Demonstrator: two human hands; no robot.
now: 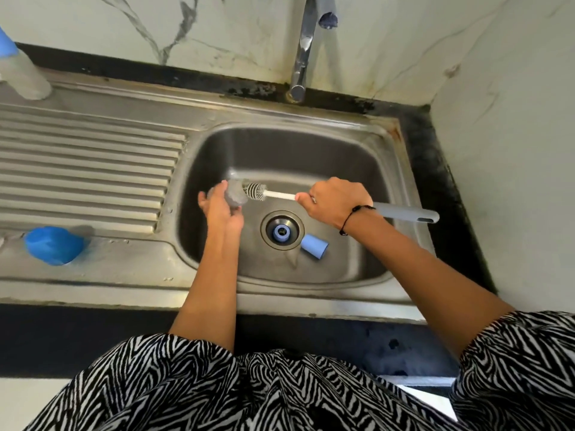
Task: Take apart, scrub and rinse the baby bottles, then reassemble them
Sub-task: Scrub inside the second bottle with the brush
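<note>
Presently the left hand [221, 209] grips a clear bottle [236, 194] over the sink [199, 150] basin, at about nine o'clock from the drain [282, 230], mouth turned toward three o'clock; the right hand [334, 200] is clenched round the brush [311, 199] handle, white bristle head at the bottle's mouth, whether it is inside cannot be told; the grey handle end juts past the wrist toward three o'clock and lies close to the basin's right wall; a blue ring [282, 233] sits on the drain, and a blue cap [314, 246] lies on its side just beside it at four o'clock; open basin floor remains at twelve o'clock of the drain, under the tap [301, 57]; on the ribbed draining board [93, 169], at nine o'clock, a blue item [54, 245] rests near the front edge, its form blurred; at ten o'clock a clear bottle with blue top [18, 70] is cut off by the picture's left edge; the bottle in hand is blurred and partly hidden by fingers; the tap's spout runs out of the top edge; a patterned garment [217, 384] covers the counter's front
</note>
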